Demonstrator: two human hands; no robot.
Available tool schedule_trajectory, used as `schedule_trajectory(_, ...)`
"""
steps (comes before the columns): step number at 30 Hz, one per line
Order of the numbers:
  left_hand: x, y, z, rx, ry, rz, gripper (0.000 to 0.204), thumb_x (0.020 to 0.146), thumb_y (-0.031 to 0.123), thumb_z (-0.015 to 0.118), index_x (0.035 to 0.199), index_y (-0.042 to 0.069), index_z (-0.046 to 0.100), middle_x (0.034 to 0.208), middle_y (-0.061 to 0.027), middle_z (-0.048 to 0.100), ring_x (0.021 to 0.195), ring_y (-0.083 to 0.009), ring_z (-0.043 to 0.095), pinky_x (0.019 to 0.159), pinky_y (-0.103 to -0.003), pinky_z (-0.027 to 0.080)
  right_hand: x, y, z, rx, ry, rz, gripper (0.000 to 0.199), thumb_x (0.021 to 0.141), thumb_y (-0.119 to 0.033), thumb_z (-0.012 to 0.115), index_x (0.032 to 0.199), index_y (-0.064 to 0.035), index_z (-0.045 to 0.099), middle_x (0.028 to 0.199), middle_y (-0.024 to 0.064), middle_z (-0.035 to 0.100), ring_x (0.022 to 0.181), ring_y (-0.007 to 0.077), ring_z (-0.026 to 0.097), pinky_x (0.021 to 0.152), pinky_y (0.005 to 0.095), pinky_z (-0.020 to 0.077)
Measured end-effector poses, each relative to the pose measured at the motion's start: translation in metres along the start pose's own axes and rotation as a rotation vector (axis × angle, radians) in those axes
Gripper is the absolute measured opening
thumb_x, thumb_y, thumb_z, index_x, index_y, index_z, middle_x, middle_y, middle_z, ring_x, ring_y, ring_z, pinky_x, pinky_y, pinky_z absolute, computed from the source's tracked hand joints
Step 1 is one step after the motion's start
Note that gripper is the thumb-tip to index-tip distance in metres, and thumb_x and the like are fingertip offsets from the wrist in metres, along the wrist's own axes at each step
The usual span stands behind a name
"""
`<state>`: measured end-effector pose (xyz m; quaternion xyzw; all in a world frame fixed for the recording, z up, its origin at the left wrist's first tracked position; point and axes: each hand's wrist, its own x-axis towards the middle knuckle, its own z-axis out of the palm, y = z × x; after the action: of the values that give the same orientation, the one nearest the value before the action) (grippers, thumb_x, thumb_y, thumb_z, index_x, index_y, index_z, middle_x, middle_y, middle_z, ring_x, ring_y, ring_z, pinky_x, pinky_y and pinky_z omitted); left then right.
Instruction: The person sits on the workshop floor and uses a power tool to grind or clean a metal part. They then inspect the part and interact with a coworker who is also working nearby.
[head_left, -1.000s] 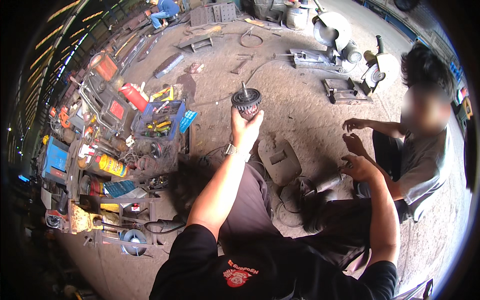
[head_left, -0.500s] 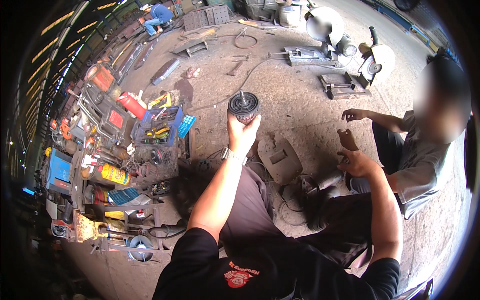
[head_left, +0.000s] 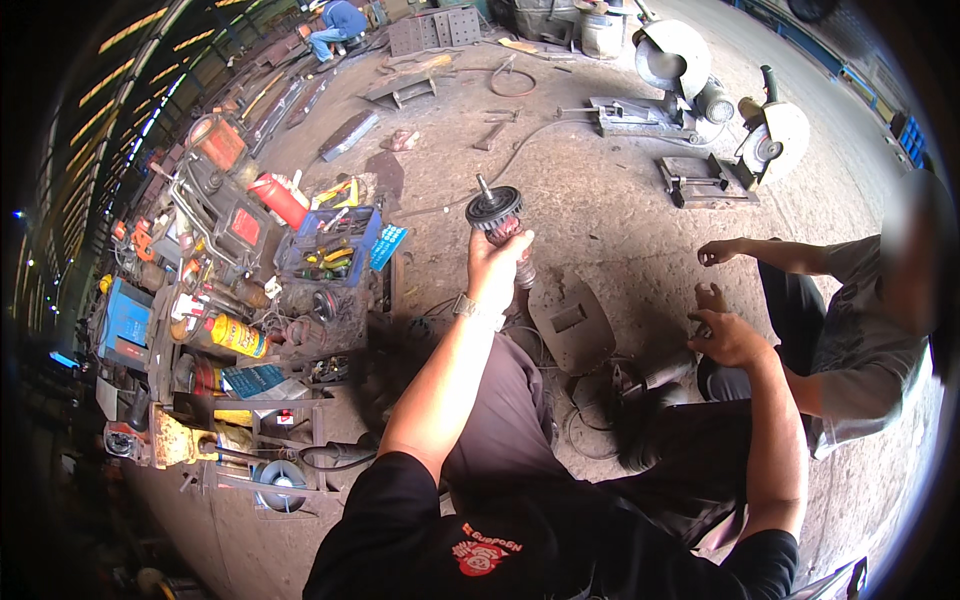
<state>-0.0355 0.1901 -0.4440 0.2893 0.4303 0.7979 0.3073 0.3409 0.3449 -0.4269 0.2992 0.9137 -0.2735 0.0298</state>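
My left hand [head_left: 497, 270] is raised at arm's length and shut around a motor armature [head_left: 497, 212], a reddish wound rotor with a black fan disc and a short steel shaft pointing up and left. My right hand [head_left: 728, 338] hovers lower on the right, seen from the back with fingers curled, just above a dark power tool body [head_left: 655, 378] and cables on the floor. I cannot see whether it holds anything. A seated co-worker's two hands [head_left: 722, 250] are close beyond it.
A grey welding face shield [head_left: 570, 320] lies on the concrete under the armature. A blue crate of hand tools [head_left: 325, 248], a red cylinder [head_left: 280, 200] and cluttered racks stand on the left. Two cut-off saws [head_left: 775, 135] sit at the back right.
The armature has turned a little in my left hand, so its shaft now tilts up and left. My right hand and the co-worker's hands have barely moved.
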Motion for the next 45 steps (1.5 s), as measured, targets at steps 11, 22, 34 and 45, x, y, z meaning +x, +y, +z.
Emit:
schedule_trajectory(11, 0.003, -0.001, -0.011, -0.154, 0.053, -0.088, 0.020, 0.086, -0.004, 0.064, 0.101, 0.008, 0.058, 0.094, -0.0025, 0.062, 0.084, -0.0142, 0.061, 0.071, -0.029, 0.048, -0.002, -0.009, -0.004, -0.014, -0.012, 0.005, 0.056, 0.084, -0.029, 0.074, 0.130, -0.0001, 0.059, 0.119, 0.0258, 0.065, 0.114, 0.0411, 0.061, 0.098, 0.0454, 0.0485)
schedule_trajectory(22, 0.008, -0.002, -0.015, -0.263, 0.096, -0.176, 0.018, 0.085, 0.000, 0.066, 0.098, 0.011, 0.059, 0.089, -0.0017, 0.062, 0.081, -0.0168, 0.062, 0.072, -0.032, 0.049, -0.008, -0.014, -0.009, 0.022, -0.036, 0.048, 0.055, 0.084, -0.028, 0.074, 0.129, 0.0001, 0.060, 0.120, 0.0262, 0.064, 0.116, 0.0416, 0.059, 0.100, 0.0444, 0.0472)
schedule_trajectory(34, 0.011, 0.001, -0.020, -0.417, 0.194, -0.281, 0.019, 0.087, 0.003, 0.064, 0.099, 0.015, 0.054, 0.088, -0.0067, 0.064, 0.082, -0.0240, 0.067, 0.074, -0.038, 0.055, -0.006, -0.007, -0.004, 0.062, -0.019, 0.035, 0.058, 0.083, -0.027, 0.075, 0.131, 0.0001, 0.059, 0.140, 0.0329, 0.049, 0.133, 0.0465, 0.045, 0.112, 0.0461, 0.0387)
schedule_trajectory(45, 0.009, 0.005, -0.013, -0.384, 0.203, -0.268, 0.016, 0.088, 0.003, 0.063, 0.097, 0.014, 0.056, 0.087, -0.0084, 0.066, 0.079, -0.0242, 0.067, 0.071, -0.038, 0.056, -0.007, -0.008, -0.006, 0.024, -0.012, 0.037, 0.057, 0.084, -0.026, 0.074, 0.132, 0.0003, 0.057, 0.138, 0.0325, 0.051, 0.125, 0.0441, 0.054, 0.108, 0.0447, 0.0428)
